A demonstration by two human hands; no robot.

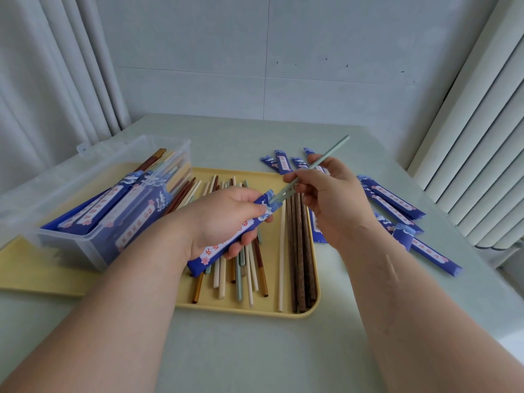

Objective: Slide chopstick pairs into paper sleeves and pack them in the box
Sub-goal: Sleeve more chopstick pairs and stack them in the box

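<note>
Here the left hand (224, 219) grips one blue sleeve (264, 207); the right hand (337, 202) pinches two green chopsticks (326, 155) at its mouth.

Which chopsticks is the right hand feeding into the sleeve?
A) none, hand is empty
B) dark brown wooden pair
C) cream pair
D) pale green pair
D: the right hand pinches the pale green chopsticks, whose lower tips sit at the mouth of the blue paper sleeve that the left hand grips.
</note>
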